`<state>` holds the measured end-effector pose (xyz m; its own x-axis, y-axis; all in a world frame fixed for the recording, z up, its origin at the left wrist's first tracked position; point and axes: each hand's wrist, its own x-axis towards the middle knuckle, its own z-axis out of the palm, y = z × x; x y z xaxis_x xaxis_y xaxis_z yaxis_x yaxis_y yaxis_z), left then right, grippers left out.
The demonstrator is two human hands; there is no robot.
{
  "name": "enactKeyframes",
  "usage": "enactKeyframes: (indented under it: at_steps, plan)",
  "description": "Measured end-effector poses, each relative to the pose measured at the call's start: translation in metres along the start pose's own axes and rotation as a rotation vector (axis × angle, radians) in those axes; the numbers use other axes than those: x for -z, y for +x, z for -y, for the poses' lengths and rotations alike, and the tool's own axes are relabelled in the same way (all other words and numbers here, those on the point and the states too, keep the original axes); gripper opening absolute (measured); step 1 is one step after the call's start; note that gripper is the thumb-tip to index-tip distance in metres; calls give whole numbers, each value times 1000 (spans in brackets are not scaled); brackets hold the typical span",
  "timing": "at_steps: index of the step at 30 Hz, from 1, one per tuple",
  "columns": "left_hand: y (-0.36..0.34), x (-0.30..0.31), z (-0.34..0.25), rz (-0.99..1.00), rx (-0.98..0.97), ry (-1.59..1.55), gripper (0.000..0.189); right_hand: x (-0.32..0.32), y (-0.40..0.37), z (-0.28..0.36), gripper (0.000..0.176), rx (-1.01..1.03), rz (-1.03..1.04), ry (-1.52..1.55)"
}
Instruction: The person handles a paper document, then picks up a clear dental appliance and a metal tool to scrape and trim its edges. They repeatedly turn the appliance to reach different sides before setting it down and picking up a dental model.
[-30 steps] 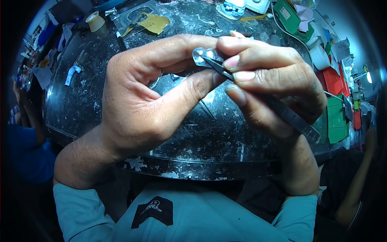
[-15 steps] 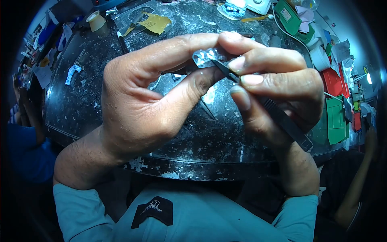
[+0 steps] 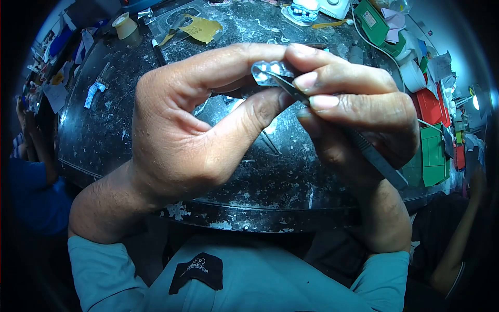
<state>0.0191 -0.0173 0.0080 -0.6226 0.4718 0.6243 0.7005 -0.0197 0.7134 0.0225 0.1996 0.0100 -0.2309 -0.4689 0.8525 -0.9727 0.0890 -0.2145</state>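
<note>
My left hand (image 3: 182, 130) pinches a small clear plastic piece (image 3: 266, 71) between thumb and forefinger, held up over a dark, speckled worktable (image 3: 104, 140). My right hand (image 3: 358, 109) grips black tweezers (image 3: 374, 158), whose tips rest against the clear piece. The tweezers' shaft runs down and to the right under my right palm. Most of the clear piece is hidden by my fingertips.
On the table's far side lie a yellow paper scrap (image 3: 200, 28), a tape roll (image 3: 125, 25) and a blue-white object (image 3: 93, 94). Green boxes (image 3: 432, 153) and red boxes (image 3: 429, 104) crowd the right. A person's blue sleeve (image 3: 31, 197) shows at left.
My right hand has shifted slightly, tilting the tweezers steeper against the clear piece. My left hand keeps the same pinch and has barely moved.
</note>
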Motion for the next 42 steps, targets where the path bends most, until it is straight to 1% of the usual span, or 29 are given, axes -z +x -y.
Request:
enactKeyframes:
  at_steps: [9,10,12,14,16,21,23,29,32,37,42]
  plan:
    - [2,1,-4,27,25,-57,34,0,1,-6,23,76,-8,-2]
    - [2,2,-5,53,23,-42,34,0,1,-6,23,86,0,-3]
    - [2,3,-5,79,22,-26,34,-1,0,-5,23,76,-8,6]
    - [3,3,-5,88,39,-78,33,-1,0,-3,23,67,-15,14]
    - [3,3,-4,91,36,-77,33,0,1,-1,24,39,7,-26]
    - [1,2,-4,67,57,-74,32,0,1,-4,25,67,6,-33]
    - [2,3,-3,98,45,-89,32,-1,1,-3,25,73,-3,-39]
    - [2,3,-4,96,54,-83,31,0,3,2,25,37,-1,-83]
    - [2,2,-4,94,62,-104,32,1,2,3,26,16,2,-64]
    - [1,2,-6,104,80,-120,33,2,3,9,26,-75,6,-25]
    - [1,1,-6,86,85,-98,34,4,3,6,24,-86,4,41]
